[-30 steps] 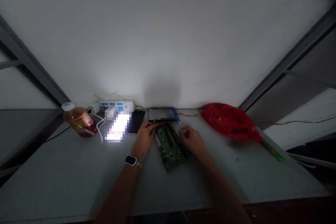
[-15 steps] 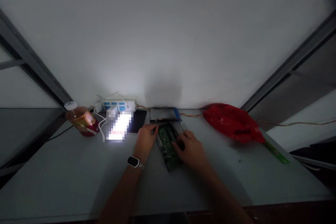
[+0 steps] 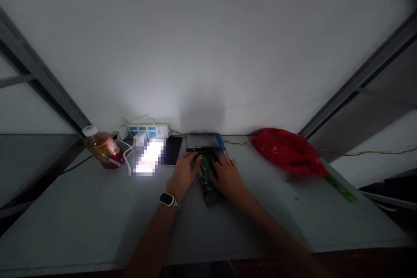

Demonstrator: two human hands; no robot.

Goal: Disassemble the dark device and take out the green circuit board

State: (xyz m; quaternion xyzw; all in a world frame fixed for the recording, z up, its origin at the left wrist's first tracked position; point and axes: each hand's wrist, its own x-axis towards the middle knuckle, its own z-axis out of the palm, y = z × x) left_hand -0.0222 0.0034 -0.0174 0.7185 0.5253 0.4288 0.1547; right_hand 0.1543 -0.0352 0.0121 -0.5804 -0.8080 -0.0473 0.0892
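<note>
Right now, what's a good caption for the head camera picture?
Left hand and right hand over a green circuit board.

Electronics workbench [image 3: 81, 208]: green circuit board [image 3: 206, 182], blue-handled screwdriver [image 3: 220, 142], power strip [image 3: 148, 130], loose wires [image 3: 237, 142].

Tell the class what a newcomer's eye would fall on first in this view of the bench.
The red plastic bag slumped on the right of the grey tabletop catches the eye first. Next comes the glaring, pixelated white patch left of centre, near an amber-filled bottle. At the centre, the left hand and right hand lie over a green circuit board.
</note>
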